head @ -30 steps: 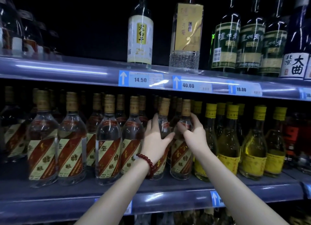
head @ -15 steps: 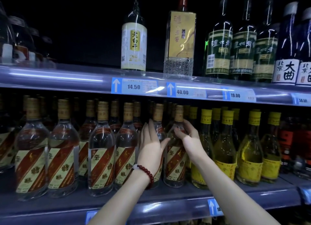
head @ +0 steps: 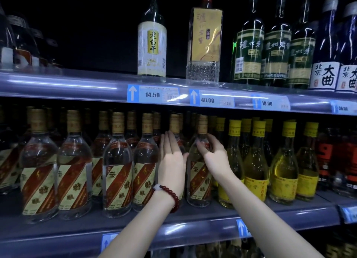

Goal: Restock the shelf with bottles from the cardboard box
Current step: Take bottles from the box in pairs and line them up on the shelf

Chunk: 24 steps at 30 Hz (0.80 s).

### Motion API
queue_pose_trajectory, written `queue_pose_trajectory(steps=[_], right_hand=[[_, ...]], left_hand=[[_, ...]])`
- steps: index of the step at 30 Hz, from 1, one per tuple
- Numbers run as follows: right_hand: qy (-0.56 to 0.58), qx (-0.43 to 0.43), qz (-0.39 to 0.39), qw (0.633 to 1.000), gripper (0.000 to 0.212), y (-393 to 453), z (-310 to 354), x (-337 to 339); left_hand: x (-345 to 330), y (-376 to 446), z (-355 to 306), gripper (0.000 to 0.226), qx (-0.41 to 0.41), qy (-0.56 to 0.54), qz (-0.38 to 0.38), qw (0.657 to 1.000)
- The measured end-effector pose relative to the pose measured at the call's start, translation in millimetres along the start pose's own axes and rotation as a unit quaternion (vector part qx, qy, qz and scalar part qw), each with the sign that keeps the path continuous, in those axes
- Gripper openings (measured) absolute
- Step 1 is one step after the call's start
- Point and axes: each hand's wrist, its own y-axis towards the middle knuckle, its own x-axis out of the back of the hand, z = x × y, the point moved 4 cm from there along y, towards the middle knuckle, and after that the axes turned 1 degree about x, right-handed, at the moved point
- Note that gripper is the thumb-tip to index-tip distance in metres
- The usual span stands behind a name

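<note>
- Lower shelf (head: 193, 222) packed with rows of upright bottles, necks pointing straight up, long axes vertical.
- Upper shelf (head: 77, 87) carrying taller dark and pale bottles, price tags (head: 152, 94) along its front lip.
- Yellow bottles (head: 283, 170) grouped on the right of the lower shelf, just beside the clear ones.
- Clear bottle (head: 200, 180) with red-and-cream diagonal label standing upright in the front row, last of its kind before the yellow group.
- Left hand (head: 172, 159) flat and upright, fingers straight and pressed together, covering the neighbouring clear bottle's front, thumb touching the gripped bottle's side.
- Right hand (head: 214, 153) curled around the clear bottle's shoulder just under the neck, fingertips pinching the glass.
- Red bead bracelet (head: 171, 197) around the left wrist.
</note>
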Motion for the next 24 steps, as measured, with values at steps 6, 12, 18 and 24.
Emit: queue_pose_trajectory(steps=[6, 12, 18, 24], right_hand=[[-0.064, 0.031, -0.025, 0.997, 0.061, -11.7, 7.8, 10.1], [-0.018, 0.026, -0.023, 0.999, 0.053, -59.0, 14.1, 39.4], [0.008, -0.042, -0.058, 0.997, 0.044, -142.2, -7.4, 98.5], [-0.053, -0.182, -0.174, 0.966, 0.038, -266.2, -64.5, 186.4]], left_hand=[[29.6, -16.6, -8.6, 0.076, 0.011, -0.133, 0.025, 0.991], [62.2, -57.5, -32.5, 0.073, 0.022, -0.26, 0.089, 0.961], [35.9, -124.7, -66.7, 0.069, -0.003, -0.342, 0.218, 0.914], [-24.4, -239.4, -121.4, 0.072, -0.037, -0.36, 0.447, 0.818]])
